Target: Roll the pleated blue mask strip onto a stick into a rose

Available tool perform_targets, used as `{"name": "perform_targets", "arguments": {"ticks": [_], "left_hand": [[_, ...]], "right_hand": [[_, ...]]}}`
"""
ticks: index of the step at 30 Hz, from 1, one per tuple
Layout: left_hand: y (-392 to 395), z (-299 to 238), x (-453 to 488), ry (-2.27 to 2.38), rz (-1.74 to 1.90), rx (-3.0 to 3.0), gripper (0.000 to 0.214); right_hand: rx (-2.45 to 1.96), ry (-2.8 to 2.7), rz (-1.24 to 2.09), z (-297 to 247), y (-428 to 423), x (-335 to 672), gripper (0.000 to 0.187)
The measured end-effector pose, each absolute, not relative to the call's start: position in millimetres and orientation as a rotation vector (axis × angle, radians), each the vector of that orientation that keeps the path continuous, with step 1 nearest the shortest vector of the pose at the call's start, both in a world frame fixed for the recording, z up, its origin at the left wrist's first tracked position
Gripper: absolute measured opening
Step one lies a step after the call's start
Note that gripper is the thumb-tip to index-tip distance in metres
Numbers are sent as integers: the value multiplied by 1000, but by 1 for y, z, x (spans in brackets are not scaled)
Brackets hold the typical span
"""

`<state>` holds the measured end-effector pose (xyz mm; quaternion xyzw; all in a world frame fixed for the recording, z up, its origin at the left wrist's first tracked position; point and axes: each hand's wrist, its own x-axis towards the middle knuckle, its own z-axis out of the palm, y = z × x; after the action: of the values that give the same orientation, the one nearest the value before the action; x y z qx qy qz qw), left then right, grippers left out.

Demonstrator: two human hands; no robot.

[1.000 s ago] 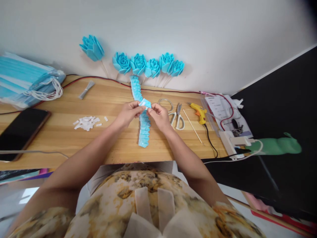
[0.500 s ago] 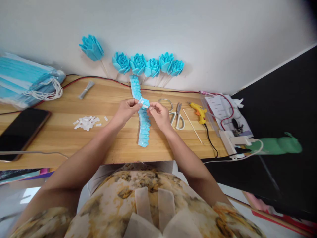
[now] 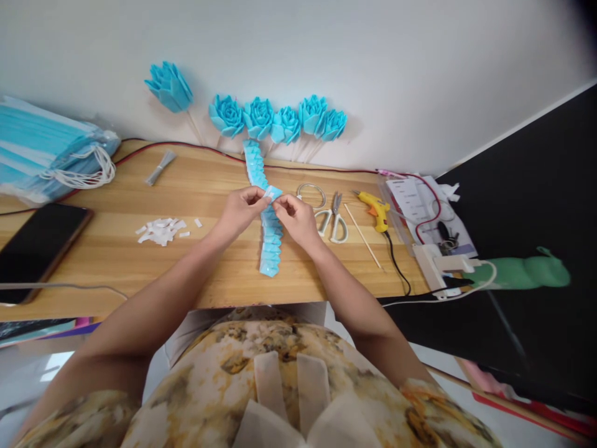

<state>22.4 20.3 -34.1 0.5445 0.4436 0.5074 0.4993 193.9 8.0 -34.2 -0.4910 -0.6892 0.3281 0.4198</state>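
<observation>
My left hand [image 3: 240, 211] and my right hand [image 3: 298, 219] meet over the middle of the wooden desk [image 3: 140, 261]. Both pinch a small folded blue piece [image 3: 272, 194] between thumb and fingertips. Under the hands runs a long row of folded blue pieces [image 3: 269, 242], from the wall toward the desk's front edge. Several blue paper roses on sticks [image 3: 275, 121] lean against the white wall behind.
A stack of blue face masks [image 3: 46, 149] and a black phone [image 3: 40, 246] lie at the left. White scraps [image 3: 161, 230], a wire bundle [image 3: 161, 167], a wire ring [image 3: 311, 194], scissors [image 3: 334, 221], a wooden stick [image 3: 364, 236], a yellow glue gun [image 3: 375, 208] and a power strip [image 3: 441, 264] sit around.
The right hand has slid a little left, closer to the left hand, so the fingertips now nearly touch over the blue piece. The view has tilted slightly.
</observation>
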Motion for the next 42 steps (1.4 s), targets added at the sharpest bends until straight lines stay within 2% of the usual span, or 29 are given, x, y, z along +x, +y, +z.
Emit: {"name": "perform_targets", "arguments": {"ticks": [4, 9, 15, 22, 31, 42], "left_hand": [[21, -37, 21, 1036, 1177, 1343, 24], [22, -39, 21, 1053, 1168, 1322, 27], [21, -37, 22, 1062, 1182, 1295, 23], [23, -38, 21, 1037, 1162, 1309, 22], [22, -35, 20, 1052, 1154, 1286, 18], [25, -22, 17, 1138, 1228, 1162, 17]], "right_hand": [[-1241, -1738, 797, -33, 8, 194, 28], [-1266, -1771, 793, -32, 8, 195, 23], [-1218, -1792, 814, -32, 8, 196, 18], [-1243, -1778, 819, -31, 7, 196, 28], [-1242, -1781, 784, -34, 10, 196, 21], [-1251, -1720, 813, -35, 9, 195, 25]]}}
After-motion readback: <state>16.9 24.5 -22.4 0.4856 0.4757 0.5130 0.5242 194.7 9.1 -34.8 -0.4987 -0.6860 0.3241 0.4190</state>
